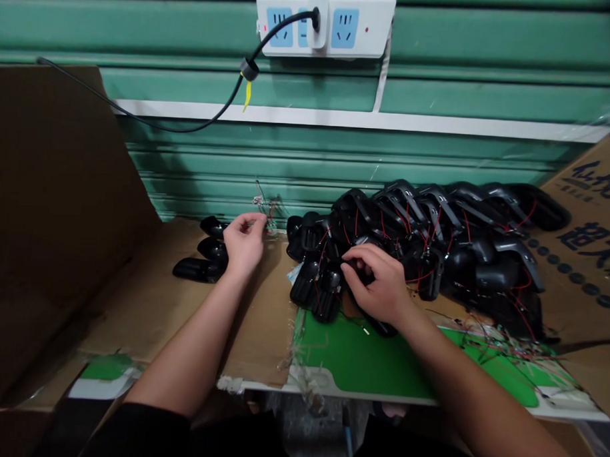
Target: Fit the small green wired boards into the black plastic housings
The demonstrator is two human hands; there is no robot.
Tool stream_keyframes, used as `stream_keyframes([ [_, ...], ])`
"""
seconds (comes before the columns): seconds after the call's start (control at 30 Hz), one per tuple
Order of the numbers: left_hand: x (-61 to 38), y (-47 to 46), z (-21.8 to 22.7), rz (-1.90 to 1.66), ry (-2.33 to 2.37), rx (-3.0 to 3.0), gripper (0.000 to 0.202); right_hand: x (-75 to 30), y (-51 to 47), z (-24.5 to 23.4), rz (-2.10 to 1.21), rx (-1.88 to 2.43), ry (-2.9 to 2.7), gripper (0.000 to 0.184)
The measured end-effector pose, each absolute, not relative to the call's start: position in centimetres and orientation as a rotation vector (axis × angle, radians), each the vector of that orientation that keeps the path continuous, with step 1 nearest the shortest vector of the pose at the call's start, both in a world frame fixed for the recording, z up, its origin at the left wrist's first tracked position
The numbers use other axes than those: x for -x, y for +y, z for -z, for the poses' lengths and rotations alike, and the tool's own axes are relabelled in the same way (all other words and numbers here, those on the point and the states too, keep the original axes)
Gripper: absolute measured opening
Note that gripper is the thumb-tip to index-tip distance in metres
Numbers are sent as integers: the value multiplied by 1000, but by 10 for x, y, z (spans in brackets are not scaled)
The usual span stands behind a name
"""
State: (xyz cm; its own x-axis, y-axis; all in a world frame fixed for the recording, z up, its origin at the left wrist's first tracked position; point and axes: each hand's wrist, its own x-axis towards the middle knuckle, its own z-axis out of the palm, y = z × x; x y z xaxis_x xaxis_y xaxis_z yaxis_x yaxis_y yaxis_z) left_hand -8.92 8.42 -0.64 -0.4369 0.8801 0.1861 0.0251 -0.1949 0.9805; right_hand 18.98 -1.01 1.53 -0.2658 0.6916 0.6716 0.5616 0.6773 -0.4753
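Note:
My left hand (244, 245) is closed in a pinch over the cardboard, close to a small tangle of thin wires (272, 221) by the green wall. What its fingertips hold, if anything, is too small to make out. To its left lie a few black plastic shells (198, 269), partly covered by the hand. My right hand (376, 281) has its thumb and index finger drawn together over small black plastic housings (327, 292). Whatever may be between those fingertips cannot be seen clearly. Beyond it stretches a pile of black curved plastic parts (438, 210) with red wires.
A white power strip (374, 31) with a plugged-in black cable (234, 86) is on the green slatted wall. Cardboard (51, 179) stands at left, a printed carton (585, 231) at right. Loose wires (511, 349) lie near the green board's (370, 364) right end.

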Motion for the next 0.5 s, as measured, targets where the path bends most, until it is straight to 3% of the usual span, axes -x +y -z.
stream_keyframes([
  [0.1, 68, 63, -6, -1679, 1227, -1193, 52, -184, -13, -10, -428, 1064, -1886, 14],
  [0.27, 27, 25, -7, -1365, 954, -1250, 49, -174, -12, 3, -920, 1122, -1700, 36],
  [0.37, 16, 16, 1, -1260, 856, -1291, 49, -172, -10, 9, -1038, 1088, -1624, 35],
  [0.5, 15, 18, 6, -1177, 847, -1201, 64, -172, -7, 9, -1148, 1045, -1521, 31],
])
